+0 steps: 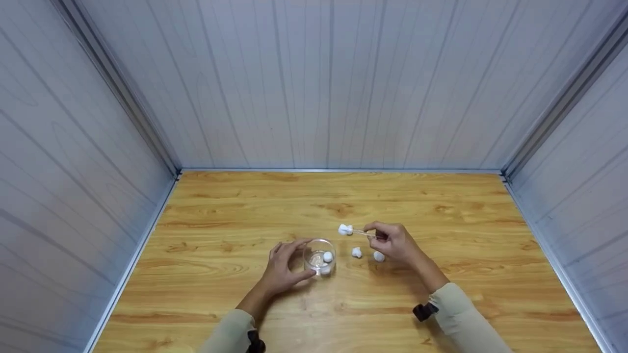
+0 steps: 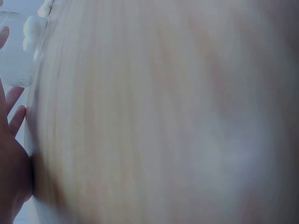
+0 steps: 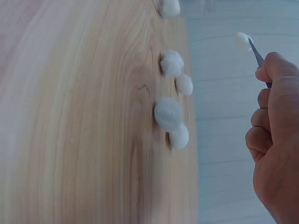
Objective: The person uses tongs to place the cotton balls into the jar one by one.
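Note:
My left hand (image 1: 285, 267) holds a clear glass cup (image 1: 310, 256), thumb at its near side and fingers at the far side. White cotton balls (image 1: 327, 257) lie inside the cup; the left wrist view shows them through the glass wall (image 2: 14, 60). My right hand (image 1: 395, 241) grips metal tweezers (image 1: 364, 232), with a white cotton ball (image 3: 242, 41) at their tips, raised off the table. In the head view this ball overlaps another white one. Closer to me, two loose cotton balls (image 1: 356, 252) lie between the cup and my right wrist.
Several cotton balls (image 3: 168, 114) sit on the wood-grain table (image 1: 221, 206) in the right wrist view. Pale panel walls (image 1: 304, 88) enclose the table at the back and both sides. A dark band (image 1: 425, 311) is on the right sleeve.

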Tool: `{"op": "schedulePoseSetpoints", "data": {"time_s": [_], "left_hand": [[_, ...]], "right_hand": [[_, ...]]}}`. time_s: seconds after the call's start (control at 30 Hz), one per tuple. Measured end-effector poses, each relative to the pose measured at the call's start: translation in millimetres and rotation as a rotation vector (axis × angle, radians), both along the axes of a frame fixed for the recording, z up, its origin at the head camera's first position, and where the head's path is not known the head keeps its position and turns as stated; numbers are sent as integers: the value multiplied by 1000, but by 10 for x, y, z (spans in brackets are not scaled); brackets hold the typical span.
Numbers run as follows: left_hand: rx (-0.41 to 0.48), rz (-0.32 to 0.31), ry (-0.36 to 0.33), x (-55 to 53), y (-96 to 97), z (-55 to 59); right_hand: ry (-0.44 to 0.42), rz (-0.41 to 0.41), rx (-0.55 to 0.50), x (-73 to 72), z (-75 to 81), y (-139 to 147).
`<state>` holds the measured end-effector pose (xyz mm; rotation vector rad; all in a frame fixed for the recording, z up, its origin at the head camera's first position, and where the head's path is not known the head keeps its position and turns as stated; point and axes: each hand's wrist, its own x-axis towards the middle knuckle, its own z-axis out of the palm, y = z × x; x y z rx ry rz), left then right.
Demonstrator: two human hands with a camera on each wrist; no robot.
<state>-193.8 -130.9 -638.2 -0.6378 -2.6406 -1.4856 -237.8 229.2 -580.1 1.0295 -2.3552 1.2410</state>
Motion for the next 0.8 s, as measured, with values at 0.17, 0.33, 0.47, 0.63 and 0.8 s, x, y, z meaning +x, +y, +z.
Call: {"op": "schedulePoseSetpoints", "data": {"time_s": [0.17,0.33,0.47,0.63,0.8], "left_hand": [[0,4,-2,11,-1,7],[1,1,-10,14,6,23],[-4,1,-7,15,8,29],[-7,8,1,8,11,26],[-22,17,13,-3,23,7]], "right_hand": [[15,28,-3,21,30,-87],[20,48,-15,48,28,-159],[20,70,-24,70,27,-211],[24,74,11,116,69,-274],[20,84,22,157,86,-338]]}}
